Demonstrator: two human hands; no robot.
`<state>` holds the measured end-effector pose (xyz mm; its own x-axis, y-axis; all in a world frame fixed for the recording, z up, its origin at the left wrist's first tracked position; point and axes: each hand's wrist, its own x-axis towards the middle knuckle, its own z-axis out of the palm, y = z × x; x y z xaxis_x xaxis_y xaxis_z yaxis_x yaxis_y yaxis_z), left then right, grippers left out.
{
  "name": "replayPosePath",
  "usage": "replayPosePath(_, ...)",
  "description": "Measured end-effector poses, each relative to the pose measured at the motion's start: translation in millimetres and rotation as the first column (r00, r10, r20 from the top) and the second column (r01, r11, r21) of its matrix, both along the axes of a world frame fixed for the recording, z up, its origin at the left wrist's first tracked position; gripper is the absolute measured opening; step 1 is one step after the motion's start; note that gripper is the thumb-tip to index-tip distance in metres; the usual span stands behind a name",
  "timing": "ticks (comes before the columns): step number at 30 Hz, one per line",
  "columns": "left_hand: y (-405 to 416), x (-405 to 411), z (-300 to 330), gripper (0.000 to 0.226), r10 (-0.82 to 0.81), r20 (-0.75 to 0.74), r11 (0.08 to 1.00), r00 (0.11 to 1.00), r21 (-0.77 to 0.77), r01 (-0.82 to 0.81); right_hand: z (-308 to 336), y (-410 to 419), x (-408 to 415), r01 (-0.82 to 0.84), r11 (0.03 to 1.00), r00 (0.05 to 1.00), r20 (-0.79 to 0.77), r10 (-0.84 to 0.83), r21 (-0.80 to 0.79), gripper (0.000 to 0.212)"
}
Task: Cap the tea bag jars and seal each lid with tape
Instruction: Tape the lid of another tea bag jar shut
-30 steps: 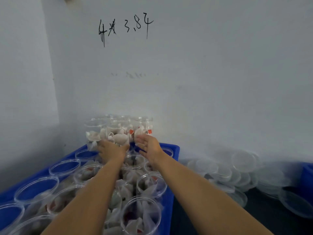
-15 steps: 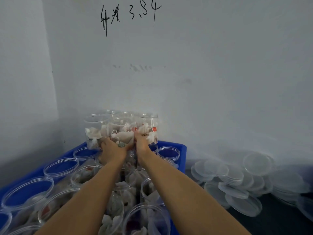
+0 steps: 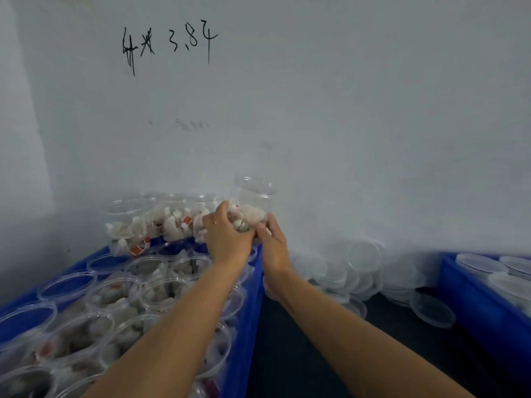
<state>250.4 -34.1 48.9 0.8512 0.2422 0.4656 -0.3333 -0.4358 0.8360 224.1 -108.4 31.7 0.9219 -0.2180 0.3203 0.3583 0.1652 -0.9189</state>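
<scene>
Gripping one uncapped tea bag jar (image 3: 254, 206) at frame centre, the left hand (image 3: 227, 237) and right hand (image 3: 273, 244) curl their fingers round its base, above the far corner of the blue crate (image 3: 250, 326). Loose lids (image 3: 363, 255) lie heaped right of it.

Dark tabletop (image 3: 301, 366) ran up to a white wall. On it at left sat a blue plastic crate (image 3: 247, 326), rim visible, packed with open clear round plastic jars of white tea bags (image 3: 115, 297); a second layer of the same jars (image 3: 161, 222) stood at the crate's far end. Just right of the crate, a loose heap of clear round plastic lids (image 3: 359, 271) lay on the tabletop against the wall. Far right, a second blue plastic crate (image 3: 474, 308) held stacked clear lids (image 3: 482, 264).
</scene>
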Motion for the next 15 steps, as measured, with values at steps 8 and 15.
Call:
replayPosePath(8, -117, -101, -18, 0.077, -0.252, 0.049, 0.960, 0.967, -0.110, 0.256, -18, -91, -104, 0.299, 0.950, 0.949, 0.073, -0.306, 0.090, 0.032)
replayPosePath(15, -155, -166, -104, 0.078, -0.324, -0.055, 0.909, 0.945, -0.295, 0.294, -92, -132, -167, 0.385, 0.923, 0.916, -0.136, -0.378, 0.023, 0.042)
